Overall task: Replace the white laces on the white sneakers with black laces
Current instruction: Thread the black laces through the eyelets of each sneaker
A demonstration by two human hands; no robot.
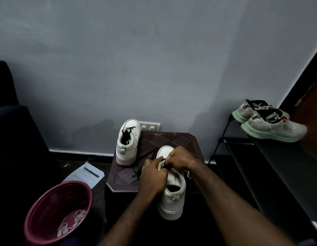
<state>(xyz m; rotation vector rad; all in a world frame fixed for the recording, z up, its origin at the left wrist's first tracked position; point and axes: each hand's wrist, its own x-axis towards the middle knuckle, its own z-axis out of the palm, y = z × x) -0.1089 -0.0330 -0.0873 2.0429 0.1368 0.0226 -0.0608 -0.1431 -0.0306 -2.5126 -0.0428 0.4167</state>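
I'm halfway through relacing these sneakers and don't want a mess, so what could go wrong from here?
The near sneaker overhangs the table at the front; tugs from the left hand and right hand could tip it off. The loose black lace trails by the left hand and may snag or slide off. The far sneaker sits at the table's left edge, easily knocked.

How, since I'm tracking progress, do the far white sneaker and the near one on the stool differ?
The far sneaker carries black lacing; the near sneaker shows none, with a black lace loose on the stool beside it. The far sneaker stands untouched; the left hand and right hand grip the near sneaker's upper. Both are white, heels toward the camera.
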